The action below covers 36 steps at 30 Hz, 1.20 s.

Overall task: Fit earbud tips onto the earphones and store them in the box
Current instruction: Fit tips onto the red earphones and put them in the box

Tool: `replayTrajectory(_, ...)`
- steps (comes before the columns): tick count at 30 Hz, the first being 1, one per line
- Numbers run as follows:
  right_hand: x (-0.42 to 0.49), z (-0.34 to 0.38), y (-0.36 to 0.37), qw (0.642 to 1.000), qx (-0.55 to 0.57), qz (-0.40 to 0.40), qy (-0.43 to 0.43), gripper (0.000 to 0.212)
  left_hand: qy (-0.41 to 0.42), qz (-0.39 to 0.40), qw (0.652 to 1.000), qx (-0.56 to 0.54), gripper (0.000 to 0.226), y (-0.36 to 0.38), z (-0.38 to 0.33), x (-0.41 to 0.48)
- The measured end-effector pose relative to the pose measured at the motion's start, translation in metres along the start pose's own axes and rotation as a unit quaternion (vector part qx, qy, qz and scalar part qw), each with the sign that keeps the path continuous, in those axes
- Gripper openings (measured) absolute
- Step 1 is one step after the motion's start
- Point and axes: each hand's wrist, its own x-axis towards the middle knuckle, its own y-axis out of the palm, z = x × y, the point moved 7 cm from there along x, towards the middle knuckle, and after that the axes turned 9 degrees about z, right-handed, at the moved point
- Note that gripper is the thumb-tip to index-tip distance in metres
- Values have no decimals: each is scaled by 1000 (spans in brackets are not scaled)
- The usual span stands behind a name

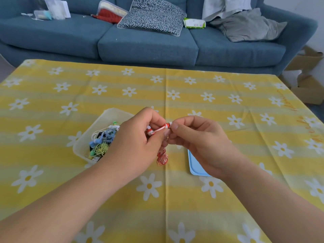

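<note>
Both hands were raised over the yellow daisy-print desk [228,102], clamped on a pair of red-and-white earphones [160,128]. The left hand [138,137] gripped one earbud and the right hand [198,141] pinched the white end of the other. Their coiled cable [162,157] dangled below. A clear box [78,146] of tangled earphones sat beside the left hand, and a blue lid [194,165] lay beneath the right.

No wording is legible: the coloured print on the green wipes pack [194,23] on the sofa [147,48] and the orange cursive writing [301,122] along the tablecloth's [219,155] right edge are too blurred.
</note>
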Motion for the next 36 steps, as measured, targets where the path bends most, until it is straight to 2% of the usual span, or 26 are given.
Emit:
replayTrajectory(10,-1,-7,1,995,92,2,37,35,28,-7,998,54,17,1,-12,-2)
replayTrajectory(17,-2,-11,3,990,127,-4,57,30,22,-9,998,59,12,0,-11,-1)
replayTrajectory(24,-1,-11,0,990,127,-29,60,14,15,-15,999,46,15,-1,-7,2)
replayTrajectory(29,-1,-13,2,990,124,5,66,7,12,-10,999,46,16,0,-5,2)
replayTrajectory(36,2,-14,-1,997,54,33,50,17,-2,-2,999,45,13,0,-3,2)
